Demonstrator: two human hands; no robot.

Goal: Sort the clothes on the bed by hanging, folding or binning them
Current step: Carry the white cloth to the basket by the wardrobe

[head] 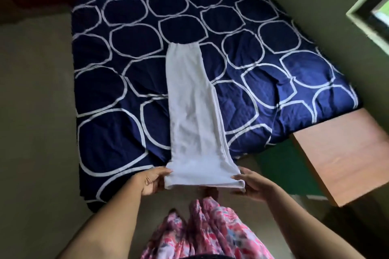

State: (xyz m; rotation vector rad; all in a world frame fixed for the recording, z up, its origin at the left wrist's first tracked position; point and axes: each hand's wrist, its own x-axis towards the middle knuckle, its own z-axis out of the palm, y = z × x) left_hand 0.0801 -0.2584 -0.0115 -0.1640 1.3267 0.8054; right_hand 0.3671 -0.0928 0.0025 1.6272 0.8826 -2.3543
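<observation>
Garment (193, 111): white, already doubled lengthwise into a long narrow strip. It runs up the middle of the frame, with the far end flat on the bed and the near end in my hands at lower centre, just past the bed's edge.
Bed (109, 90): navy cover with white rings, filling the upper and middle frame. I use it as a flat surface so the strip lies straight while I work.
Left hand (151, 181): lower centre-left, thumb on top and fingers beneath, pinching the garment's near left corner.
Right hand (255, 187): lower centre-right, the same pinch on the near right corner, fingers curled under the hem.
Why this hold: a corner in each hand pulls the hem taut and square, so the edge would travel evenly when carried toward the far end.
Step, as I judge it: folding, not hanging or binning. The near end probably goes up over the strip next, to halve its length.
Risk: the layers along the right edge are slightly fanned and could slip out of line if I lift unevenly.
Around: board (341, 153) at right, window (376, 6) upper right, my floral skirt (210, 229) at the bottom.
</observation>
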